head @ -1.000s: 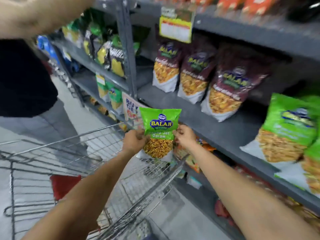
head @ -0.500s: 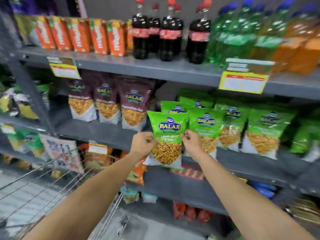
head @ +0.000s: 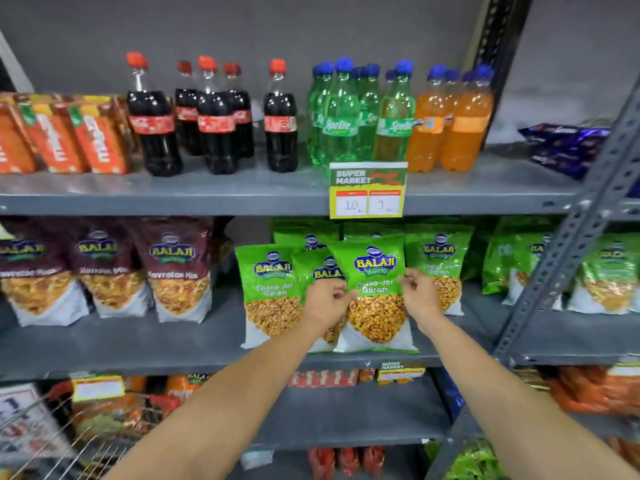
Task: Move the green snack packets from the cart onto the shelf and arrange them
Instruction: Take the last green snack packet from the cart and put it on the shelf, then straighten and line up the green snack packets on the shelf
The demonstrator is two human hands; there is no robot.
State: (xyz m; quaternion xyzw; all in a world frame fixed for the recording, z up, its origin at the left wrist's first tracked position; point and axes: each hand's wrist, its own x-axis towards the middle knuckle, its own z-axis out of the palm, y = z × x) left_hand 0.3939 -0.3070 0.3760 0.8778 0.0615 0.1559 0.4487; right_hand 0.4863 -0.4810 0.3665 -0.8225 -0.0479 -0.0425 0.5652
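We face a grey metal shelf whose middle board runs under both our hands, with another board above them carrying dark cola bottles, green Sprite bottles and orange soda bottles. To the left of our left hand stand maroon Balaji packets in a row; to the right of our right hand, past a slanted upright, more green packets stand on the same board. Low and left of our left forearm the wire cart shows only its rim. Behind and beside our hands a cluster of green snack packets stands upright on the middle board. Between our hands is the held green packet, upright, its base at the front edge of the board, overlapping the packet behind it. A yellow price tag hangs just above it. Our left hand pinches its left edge, and our right hand pinches its right edge, fingers closed on the film.
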